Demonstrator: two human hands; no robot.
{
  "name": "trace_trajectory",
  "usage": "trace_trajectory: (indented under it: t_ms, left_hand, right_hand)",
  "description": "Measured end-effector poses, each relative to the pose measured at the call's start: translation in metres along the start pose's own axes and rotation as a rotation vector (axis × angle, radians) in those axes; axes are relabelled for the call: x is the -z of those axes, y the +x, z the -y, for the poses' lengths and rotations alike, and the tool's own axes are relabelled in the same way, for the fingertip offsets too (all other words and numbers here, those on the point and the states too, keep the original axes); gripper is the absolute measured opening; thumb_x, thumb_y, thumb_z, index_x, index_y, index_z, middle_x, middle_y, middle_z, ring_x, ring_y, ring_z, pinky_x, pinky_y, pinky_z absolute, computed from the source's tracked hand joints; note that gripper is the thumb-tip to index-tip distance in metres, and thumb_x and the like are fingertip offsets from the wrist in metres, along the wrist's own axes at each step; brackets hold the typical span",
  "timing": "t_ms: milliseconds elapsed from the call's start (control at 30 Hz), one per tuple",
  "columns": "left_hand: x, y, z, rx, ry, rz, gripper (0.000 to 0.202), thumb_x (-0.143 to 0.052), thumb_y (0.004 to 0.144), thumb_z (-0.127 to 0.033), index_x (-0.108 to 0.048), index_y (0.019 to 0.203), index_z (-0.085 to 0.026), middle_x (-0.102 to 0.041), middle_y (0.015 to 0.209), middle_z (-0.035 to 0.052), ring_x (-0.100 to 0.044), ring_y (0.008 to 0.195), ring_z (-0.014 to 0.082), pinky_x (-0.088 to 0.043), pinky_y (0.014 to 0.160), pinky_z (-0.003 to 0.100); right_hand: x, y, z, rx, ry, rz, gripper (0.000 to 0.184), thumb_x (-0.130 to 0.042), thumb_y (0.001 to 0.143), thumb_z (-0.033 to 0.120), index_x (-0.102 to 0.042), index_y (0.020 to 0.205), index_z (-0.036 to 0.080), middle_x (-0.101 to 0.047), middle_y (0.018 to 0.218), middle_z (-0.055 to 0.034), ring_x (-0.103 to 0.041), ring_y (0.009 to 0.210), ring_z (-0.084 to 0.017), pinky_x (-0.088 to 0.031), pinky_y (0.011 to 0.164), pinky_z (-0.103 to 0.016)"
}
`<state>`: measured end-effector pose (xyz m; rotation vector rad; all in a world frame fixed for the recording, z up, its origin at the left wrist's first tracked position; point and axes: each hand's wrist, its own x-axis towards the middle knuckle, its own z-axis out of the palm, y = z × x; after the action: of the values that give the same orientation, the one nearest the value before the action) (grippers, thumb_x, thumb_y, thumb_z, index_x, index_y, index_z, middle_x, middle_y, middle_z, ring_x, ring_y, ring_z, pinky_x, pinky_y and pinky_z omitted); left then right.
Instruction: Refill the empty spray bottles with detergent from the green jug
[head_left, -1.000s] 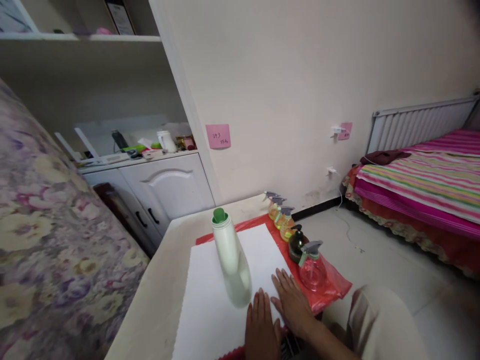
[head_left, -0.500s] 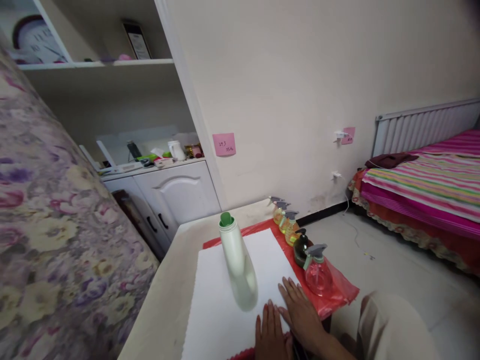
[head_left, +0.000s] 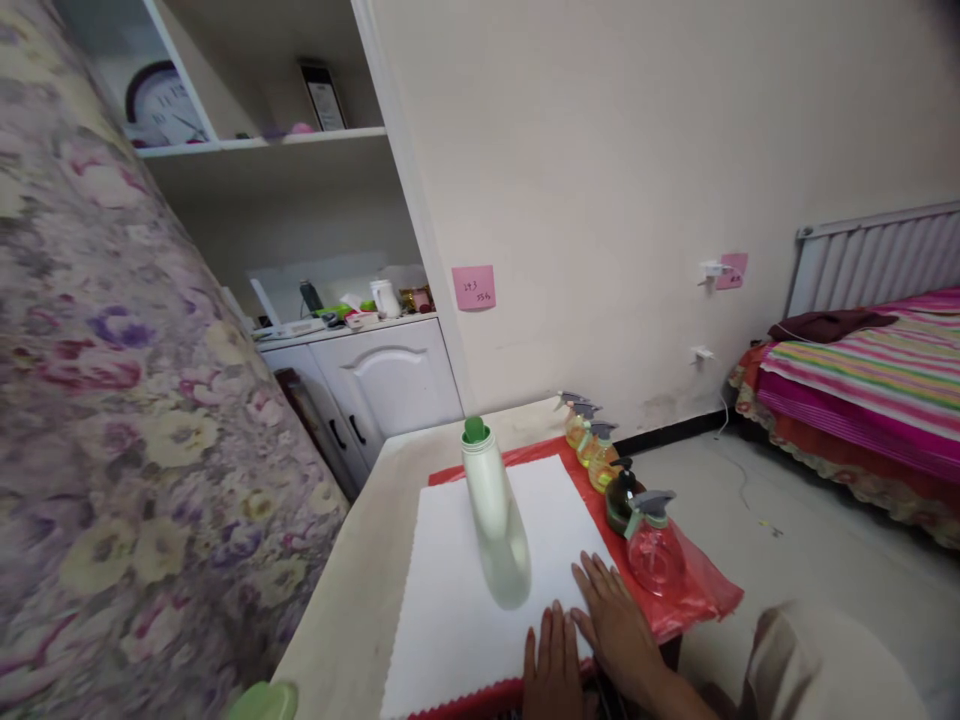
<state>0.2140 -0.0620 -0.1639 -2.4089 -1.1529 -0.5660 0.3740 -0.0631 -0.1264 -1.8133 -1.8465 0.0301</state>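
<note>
My left hand [head_left: 553, 655] lies flat on the near edge of a white sheet [head_left: 442, 600], fingers stretched forward and holding nothing. Just right of it, my right hand [head_left: 615, 620] rests flat on the sheet's near right corner with its fingers out. A pale green bottle [head_left: 499, 530] stands uncapped on the sheet, ahead of both hands and touched by neither; something green shows in its mouth. Closest to my right hand is a red spray bottle [head_left: 657, 558] with a grey trigger, on red plastic [head_left: 705, 580].
A dark pump bottle [head_left: 622, 500] and several yellowish spray bottles [head_left: 602, 465] line the table's right side. A light green cap-like object [head_left: 264, 702] shows at the bottom left. Floral curtain [head_left: 180, 480] hangs left; a bed [head_left: 862, 380] stands far right.
The view has turned slightly left, so everything sits further right in it. The light green object has come into view at bottom left. Both hands stay flat on the sheet.
</note>
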Motion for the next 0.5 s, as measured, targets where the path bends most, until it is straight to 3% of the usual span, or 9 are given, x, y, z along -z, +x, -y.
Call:
trace_trajectory:
  t_ms: [200,300,433,500]
  left_hand:
    - [-0.011,-0.007,0.003,-0.015,0.012,-0.02,0.068,-0.057,0.068,-0.02,-0.051,0.136,-0.015,-0.053,0.14,0.0115,-0.046,0.13,0.0327,-0.031,0.109,0.054]
    - [-0.028,-0.009,0.005,-0.023,0.036,-0.134,0.055,-0.055,0.076,-0.021,-0.056,0.131,-0.02,-0.062,0.131,0.0076,-0.055,0.122,0.0291,-0.029,0.112,0.052]
    - [-0.049,-0.012,0.001,0.017,0.073,-0.37,0.032,-0.056,0.085,-0.027,-0.067,0.115,-0.027,-0.073,0.111,0.0042,-0.068,0.101,0.0274,-0.038,0.106,0.052]
    - [-0.054,-0.015,-0.001,0.016,0.083,-0.335,0.03,-0.055,0.088,-0.03,-0.067,0.115,-0.028,-0.072,0.113,0.0035,-0.068,0.101,0.0273,-0.044,0.099,0.051]
  right_hand:
    - [-0.003,-0.001,-0.001,0.003,0.005,-0.005,0.057,-0.039,0.095,0.048,-0.04,0.144,0.019,-0.036,0.153,-0.0091,-0.028,0.143,-0.028,-0.026,0.115,-0.047]
    - [-0.006,-0.001,-0.002,0.007,-0.01,-0.006,0.056,-0.039,0.095,0.048,-0.041,0.143,0.019,-0.036,0.152,-0.0087,-0.028,0.142,-0.028,-0.027,0.115,-0.047]
    - [-0.016,0.0,-0.008,0.017,-0.045,0.005,0.055,-0.043,0.093,0.046,-0.046,0.141,0.018,-0.039,0.15,-0.0105,-0.034,0.139,-0.029,-0.031,0.113,-0.048]
    - [-0.024,0.001,-0.012,0.028,-0.056,-0.01,0.055,-0.044,0.092,0.045,-0.047,0.14,0.019,-0.04,0.149,-0.0104,-0.036,0.138,-0.03,-0.033,0.112,-0.048]
